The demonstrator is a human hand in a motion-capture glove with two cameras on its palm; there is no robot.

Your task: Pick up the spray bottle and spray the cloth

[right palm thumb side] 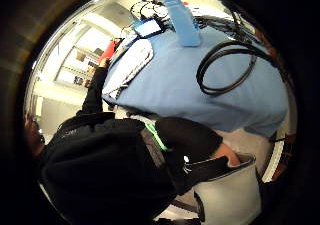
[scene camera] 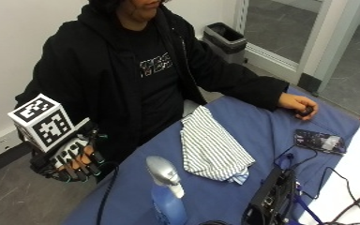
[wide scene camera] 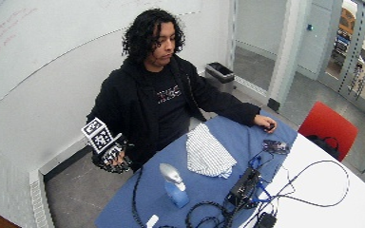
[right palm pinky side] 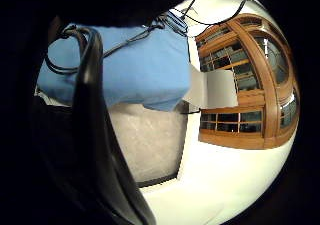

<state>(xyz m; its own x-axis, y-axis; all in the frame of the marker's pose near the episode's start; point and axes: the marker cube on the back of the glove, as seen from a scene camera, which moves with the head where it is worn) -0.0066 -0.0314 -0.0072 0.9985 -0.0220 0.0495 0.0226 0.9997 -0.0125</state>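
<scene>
From the outside view, the spray bottle (scene camera: 166,192) is standing upright on the blue table cover (scene camera: 255,122), its body pale blue and see-through, its trigger head grey and white. The cloth (scene camera: 212,145), white with thin dark stripes, is lying rumpled and flat just beyond the bottle, apart from it. The gloved right hand (scene camera: 74,157) is hanging off the table's near edge, beside the person's hip, fingers loosely curled downward and holding nothing. The bare left hand (scene camera: 298,105) is resting on the far end of the cover.

In the wide outside view, the bottle (wide scene camera: 173,187) is sitting between the cloth (wide scene camera: 206,151) and the table's near end; the right hand (wide scene camera: 111,154) is well apart from both.

The thumb side palm view is showing the striped cloth (right palm thumb side: 131,67) lying on the blue cover (right palm thumb side: 200,100).

The little finger side palm view is catching the cover's edge (right palm pinky side: 140,70).
</scene>
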